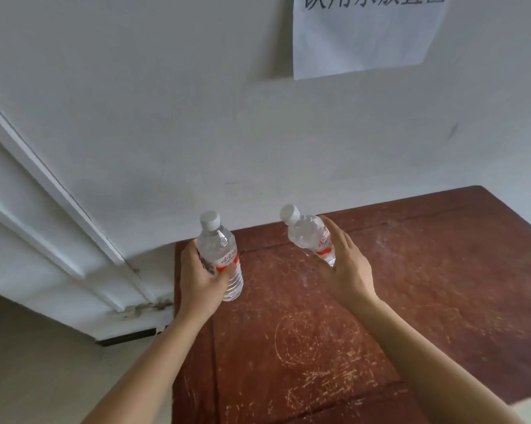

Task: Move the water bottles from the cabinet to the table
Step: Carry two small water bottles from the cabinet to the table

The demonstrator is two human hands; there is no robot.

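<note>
Left bottle (220,255), clear w/ white cap & red label, is about upright; left hand (200,280) wraps round its middle. Its base is at the tabletop (411,286) edge; can't tell if it touches. Right bottle (310,237) tilts cap-left, gripped low by right hand (346,270) over the scratched red-brown wood. Beyond the hands are a white wall (166,117) & a paper sheet (362,35) w/ printed characters.
</note>
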